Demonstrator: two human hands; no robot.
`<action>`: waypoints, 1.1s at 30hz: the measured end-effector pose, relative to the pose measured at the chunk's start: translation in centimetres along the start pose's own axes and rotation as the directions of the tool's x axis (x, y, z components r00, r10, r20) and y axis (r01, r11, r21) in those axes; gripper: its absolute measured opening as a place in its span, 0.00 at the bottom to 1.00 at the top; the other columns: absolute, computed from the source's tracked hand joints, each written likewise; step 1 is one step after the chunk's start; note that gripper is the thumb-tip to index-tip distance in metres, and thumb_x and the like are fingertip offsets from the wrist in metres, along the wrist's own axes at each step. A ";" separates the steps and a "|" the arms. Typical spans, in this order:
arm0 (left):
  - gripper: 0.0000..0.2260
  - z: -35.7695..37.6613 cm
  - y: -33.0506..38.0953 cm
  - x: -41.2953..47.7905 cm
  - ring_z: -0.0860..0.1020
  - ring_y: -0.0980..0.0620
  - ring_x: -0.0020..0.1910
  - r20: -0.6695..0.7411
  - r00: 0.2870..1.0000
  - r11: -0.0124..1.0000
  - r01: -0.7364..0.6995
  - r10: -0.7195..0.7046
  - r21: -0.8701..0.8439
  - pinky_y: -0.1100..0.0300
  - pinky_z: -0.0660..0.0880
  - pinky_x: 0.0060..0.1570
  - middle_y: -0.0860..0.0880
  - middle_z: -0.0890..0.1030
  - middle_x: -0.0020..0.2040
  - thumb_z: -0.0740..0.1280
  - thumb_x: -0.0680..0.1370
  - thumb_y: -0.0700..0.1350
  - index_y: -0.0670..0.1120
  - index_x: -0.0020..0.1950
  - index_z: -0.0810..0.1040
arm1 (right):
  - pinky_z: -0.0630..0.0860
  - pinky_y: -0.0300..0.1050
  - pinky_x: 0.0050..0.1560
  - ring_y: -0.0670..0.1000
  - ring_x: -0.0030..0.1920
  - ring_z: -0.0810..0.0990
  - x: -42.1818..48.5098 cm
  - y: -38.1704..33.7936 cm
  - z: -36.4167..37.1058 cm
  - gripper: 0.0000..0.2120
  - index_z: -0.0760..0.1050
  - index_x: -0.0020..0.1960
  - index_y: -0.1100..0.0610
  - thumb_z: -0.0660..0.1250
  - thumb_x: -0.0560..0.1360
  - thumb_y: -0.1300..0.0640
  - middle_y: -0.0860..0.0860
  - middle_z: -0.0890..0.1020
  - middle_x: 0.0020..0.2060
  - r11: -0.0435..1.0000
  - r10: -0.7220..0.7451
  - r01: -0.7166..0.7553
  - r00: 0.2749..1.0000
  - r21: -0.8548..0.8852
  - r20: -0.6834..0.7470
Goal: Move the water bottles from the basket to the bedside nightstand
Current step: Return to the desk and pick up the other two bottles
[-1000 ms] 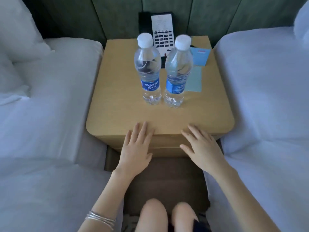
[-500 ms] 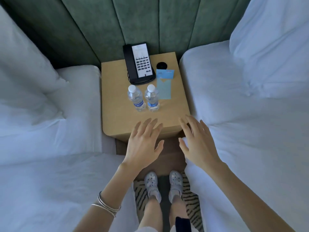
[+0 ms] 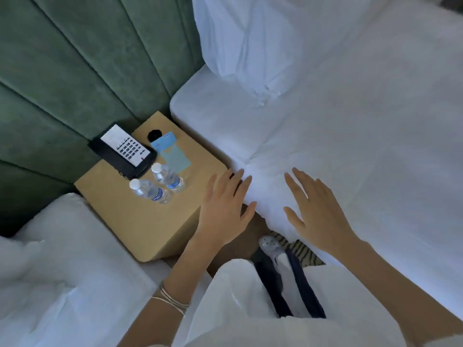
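Two clear water bottles with white caps and blue labels stand side by side on the wooden nightstand [image 3: 130, 221]: one bottle [image 3: 150, 191] nearer the left, the other bottle [image 3: 169, 177] just right of it. My left hand [image 3: 224, 209] hovers with straight, spread fingers over the nightstand's right front corner, holding nothing. My right hand [image 3: 314, 209] is spread flat above the white sheet of the right bed, also holding nothing. No basket is in view.
A black telephone [image 3: 124, 151] and a blue card [image 3: 172, 152] lie at the back of the nightstand against the green padded headboard [image 3: 87, 58]. White beds flank it: left bed [image 3: 50, 271], right bed [image 3: 350, 121] with a pillow [image 3: 250, 41]. My feet stand on a striped rug [image 3: 304, 251].
The view has pulled back and swung right, so the nightstand now sits lower left. Both hands lifted off the nightstand's front edge and shifted right; the bottles stayed put.
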State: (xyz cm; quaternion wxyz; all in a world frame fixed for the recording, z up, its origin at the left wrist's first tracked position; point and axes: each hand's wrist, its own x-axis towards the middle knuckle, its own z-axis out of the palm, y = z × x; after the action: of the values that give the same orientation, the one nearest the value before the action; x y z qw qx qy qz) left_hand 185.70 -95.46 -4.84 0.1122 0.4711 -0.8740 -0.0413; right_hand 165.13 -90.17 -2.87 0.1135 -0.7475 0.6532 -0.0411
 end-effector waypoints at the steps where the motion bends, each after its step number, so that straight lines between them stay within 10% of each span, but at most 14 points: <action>1: 0.22 -0.1 0.2 0.4 0.74 0.42 0.63 0.014 0.999 0.999 -0.052 0.052 0.002 0.43 0.68 0.63 0.43 0.77 0.63 0.57 0.76 0.55 0.43 0.63 0.77 | 0.66 0.61 0.66 0.63 0.67 0.69 -1.3 0.2 -0.4 0.30 0.60 0.73 0.62 0.66 0.75 0.53 0.62 0.64 0.71 0.998 0.057 -0.057 0.998 0.013 -0.003; 9: 0.23 0.5 7.7 4.2 0.67 0.40 0.70 0.188 0.877 0.897 -0.432 0.442 -0.093 0.41 0.63 0.68 0.42 0.70 0.70 0.64 0.77 0.54 0.44 0.69 0.72 | 0.54 0.53 0.72 0.58 0.72 0.60 -11.4 2.9 -2.4 0.30 0.49 0.76 0.56 0.57 0.79 0.48 0.56 0.50 0.76 0.864 0.500 -0.490 0.862 0.114 -0.082; 17: 0.25 2.1 24.4 5.1 0.63 0.40 0.72 0.271 0.537 0.593 -0.779 0.799 -0.203 0.42 0.57 0.71 0.43 0.65 0.73 0.57 0.78 0.57 0.47 0.72 0.67 | 0.54 0.53 0.70 0.59 0.72 0.61 -27.6 5.7 -2.1 0.30 0.54 0.75 0.57 0.58 0.78 0.46 0.57 0.59 0.74 0.521 0.852 -0.840 0.505 0.151 -0.136; 33: 0.25 5.5 58.8 -9.7 0.66 0.41 0.70 0.186 -0.043 0.028 -0.931 0.982 -0.364 0.41 0.60 0.69 0.44 0.69 0.71 0.57 0.76 0.58 0.48 0.69 0.71 | 0.66 0.58 0.65 0.58 0.69 0.67 -57.8 9.2 -0.7 0.27 0.61 0.72 0.59 0.61 0.77 0.51 0.57 0.69 0.69 -0.002 0.970 -0.953 -0.076 0.304 -0.232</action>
State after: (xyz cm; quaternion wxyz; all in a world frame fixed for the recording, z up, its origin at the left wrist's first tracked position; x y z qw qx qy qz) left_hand 141.68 -55.01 -1.22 -0.0383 -0.2975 -0.9487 -0.0998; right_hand 147.76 -34.38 0.82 -0.0040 -0.0352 0.9937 -0.1067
